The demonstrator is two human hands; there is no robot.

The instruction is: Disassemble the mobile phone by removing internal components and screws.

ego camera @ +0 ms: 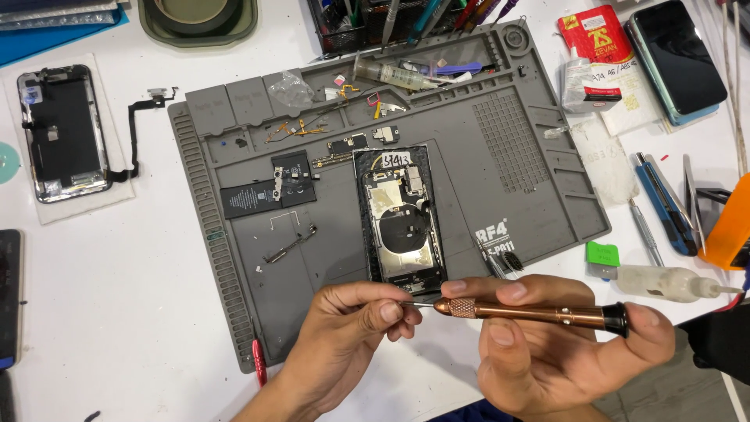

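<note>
My right hand (562, 352) is wrapped around a slim screwdriver (531, 312), lying level across the frame at about 5 o'clock: a copper-coloured metal shaft with a knurled collar near the tip and a black cap against my index finger. My left hand (351, 328) pinches its thin steel tip between thumb and fingertip; whether a bit or screw sits there is too small to tell.

Just beyond my knuckles, at the centre of the view, lies an opened phone body (401, 215), a dark rectangular frame with shiny metal shields and a round coil inside, resting on a grey rubbery work mat (539, 211) with ribbed edges, a dotted grid patch and shallow trays along its far rim. At 9 o'clock of the phone body lie a flat black battery (248, 198) and loose flex strips and brackets.

At 10 o'clock, off the mat, a detached screen assembly (61, 133) rests on white paper, its ribbon cable trailing rightwards. At 1 o'clock stands a red and white packet (594, 39), its print partly covered by a small clear glue bottle (576, 78). Beside it a dark glossy phone (678, 59) is partly cut off by the top edge. At 3 o'clock an orange object (733, 227) is clipped by the frame, and a soft translucent squeeze bottle (664, 283) lies near my right wrist.
</note>
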